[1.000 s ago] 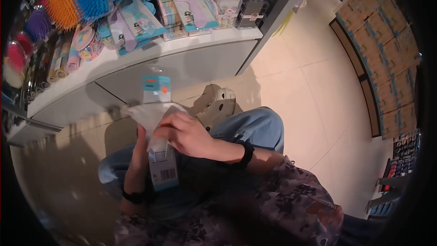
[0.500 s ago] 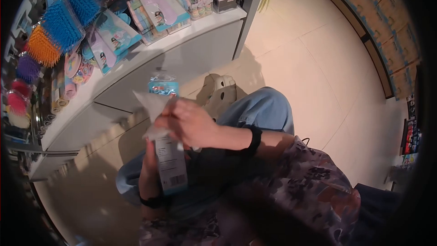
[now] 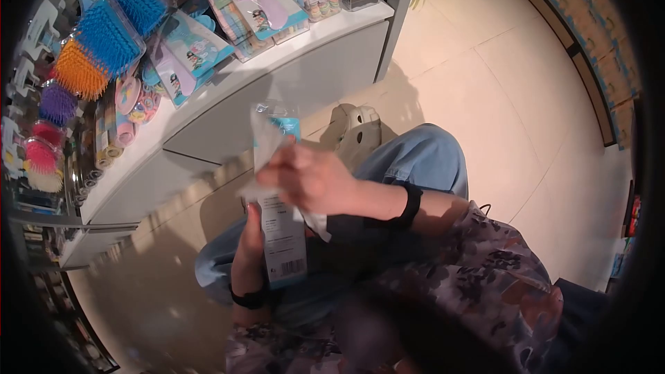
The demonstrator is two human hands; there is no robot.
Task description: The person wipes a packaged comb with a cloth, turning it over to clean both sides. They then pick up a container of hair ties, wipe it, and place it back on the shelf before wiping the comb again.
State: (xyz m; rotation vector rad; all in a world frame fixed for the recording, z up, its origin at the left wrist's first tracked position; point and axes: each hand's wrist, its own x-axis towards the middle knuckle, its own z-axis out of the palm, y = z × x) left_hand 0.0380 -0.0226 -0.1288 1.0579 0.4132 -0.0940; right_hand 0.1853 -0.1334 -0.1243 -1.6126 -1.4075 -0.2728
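crouched or seated low before a shelf (image 3: 360, 19); one knee (image 3: 433, 156) and a pale shoe (image 3: 357, 131) in view above the floor (image 3: 499, 97).

pack (image 3: 282, 253): held in the air over the lap, long and narrow, tilted a little, printed face with barcode up, blue at both ends, clear plastic at the top.

left hand (image 3: 251, 235): closed about the pack's left edge, thumb along the side; its other fingers are hidden, so their exact grip cannot be told.

right hand (image 3: 315, 179): fingers curled in, blurred, pinching a white wipe (image 3: 262, 144) across the pack's upper half. wipe spreads above and below the fingers; whether it is one sheet or folded cannot be told.

handling, by judgement: pack light, fairly stiff lengthwise, slick on its plastic face, apt to bend or crease at the clear top. best held by the long edges, low down, with light pressure. wipe soft, limp, near weightless, may tear; take it bunched at the middle.

on the shelf: hair combs in packets; blue brush (image 3: 111, 34) and orange brush (image 3: 80, 69) to the left.
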